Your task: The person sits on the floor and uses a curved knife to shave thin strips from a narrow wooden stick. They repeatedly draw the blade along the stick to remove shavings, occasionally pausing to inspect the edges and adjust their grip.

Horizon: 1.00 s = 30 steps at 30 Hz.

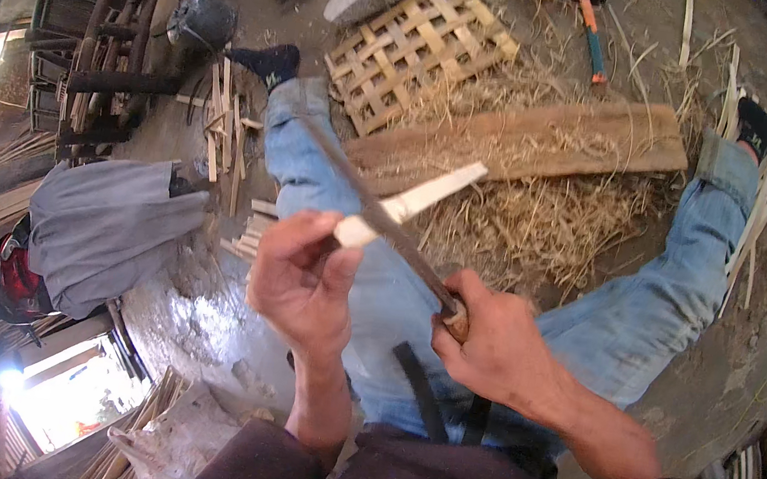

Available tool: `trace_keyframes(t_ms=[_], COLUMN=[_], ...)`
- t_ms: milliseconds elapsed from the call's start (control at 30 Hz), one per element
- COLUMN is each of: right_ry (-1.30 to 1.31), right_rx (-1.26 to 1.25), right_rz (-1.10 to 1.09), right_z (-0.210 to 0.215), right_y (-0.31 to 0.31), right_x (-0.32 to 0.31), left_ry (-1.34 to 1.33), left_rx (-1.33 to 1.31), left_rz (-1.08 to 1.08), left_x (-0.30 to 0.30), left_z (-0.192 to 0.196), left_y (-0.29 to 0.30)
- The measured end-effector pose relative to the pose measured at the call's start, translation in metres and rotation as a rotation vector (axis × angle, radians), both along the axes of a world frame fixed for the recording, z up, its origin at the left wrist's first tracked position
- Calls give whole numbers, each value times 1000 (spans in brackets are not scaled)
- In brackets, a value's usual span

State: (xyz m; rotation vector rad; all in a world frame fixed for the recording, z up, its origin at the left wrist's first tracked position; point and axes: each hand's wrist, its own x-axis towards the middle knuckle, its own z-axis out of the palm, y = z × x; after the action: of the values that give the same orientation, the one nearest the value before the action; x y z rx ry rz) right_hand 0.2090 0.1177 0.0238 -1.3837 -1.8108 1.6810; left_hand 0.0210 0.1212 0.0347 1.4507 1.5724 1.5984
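A seated person is shaving a pale bamboo strip [413,201] over their lap. The left hand [301,277] is pinching the strip's near end, angling it away, while the right hand [487,336] is clenching a long knife [377,214] laid across it, so shavings are falling beside the wooden plank [551,141].
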Motion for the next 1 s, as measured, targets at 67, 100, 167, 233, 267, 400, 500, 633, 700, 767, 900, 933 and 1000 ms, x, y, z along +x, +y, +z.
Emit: trace_keyframes(t_ms=[67,100,167,233,267,400,500,633,700,767,900,933,1000], right_ry=[10,4,23,18,34,-27,-16,-12,-52,-24,-59,-74,-64], right_rx=[137,134,51,88,116,42,83,138,182,121,96,115,175], right_rz=[-14,-13,-32,-39,-39,-27,-25,-32,-49,-39,-54,-59,-72], right_z=[-8,-23,-19,-7,-7,-12,-12,-12,-27,-32,-32,-31,-34], right_y=[1,2,0,-1,-1,-2,-5,1,-12,-8,-7,-3,5], right_x=[1,1,-4,-4,-5,-5,-7,-7,-9,-1,-5,-4,-4], left_ry=[-5,-19,28,36,20,-25,-9,-15,-26,-15,7,4,-2], left_rx=[-29,-14,-17,-21,-24,-11,-27,-29,-38,-9,-43,-41,-34], left_rz=[-13,-13,1,8,8,4,-5,27,-15,-23,-19,-10,9], left_x=[0,3,-3,-4,-2,0,-3,-2,-2,1,-7,-4,6], left_z=[1,1,0,-1,-1,1,0,1,-4,3,0,2,7], left_y=[-2,-1,0,0,-1,0,-2,4,-1,6,1,2,6])
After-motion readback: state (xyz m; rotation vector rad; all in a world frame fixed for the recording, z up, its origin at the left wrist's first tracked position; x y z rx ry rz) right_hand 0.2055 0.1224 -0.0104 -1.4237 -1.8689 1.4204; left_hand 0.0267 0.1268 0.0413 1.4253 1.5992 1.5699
